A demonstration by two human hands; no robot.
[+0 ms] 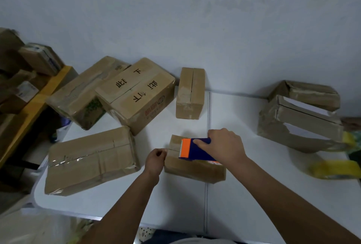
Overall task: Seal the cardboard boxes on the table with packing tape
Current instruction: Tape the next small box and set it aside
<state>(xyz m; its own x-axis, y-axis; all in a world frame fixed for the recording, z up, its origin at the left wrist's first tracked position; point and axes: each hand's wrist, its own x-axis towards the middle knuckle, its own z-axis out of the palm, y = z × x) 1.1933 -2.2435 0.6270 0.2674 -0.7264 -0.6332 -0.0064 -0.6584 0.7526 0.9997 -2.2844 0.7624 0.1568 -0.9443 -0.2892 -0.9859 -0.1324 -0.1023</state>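
Observation:
A small cardboard box [192, 169] lies on the white table [254, 195] in front of me. My right hand [224, 147] grips a blue and orange tape dispenser [192, 150] that rests on the box's top, orange blade end pointing left. My left hand [156, 158] is curled at the box's left end, fingers pinched together against its edge; whether it holds a tape end I cannot tell.
A flat taped box [89, 157] lies to the left. Two larger boxes [136, 95] and a small upright box [190, 93] stand at the back. A torn open box [298, 116] and yellow tape scraps [332, 168] are at the right. Shelved parcels [25, 79] stand at the far left.

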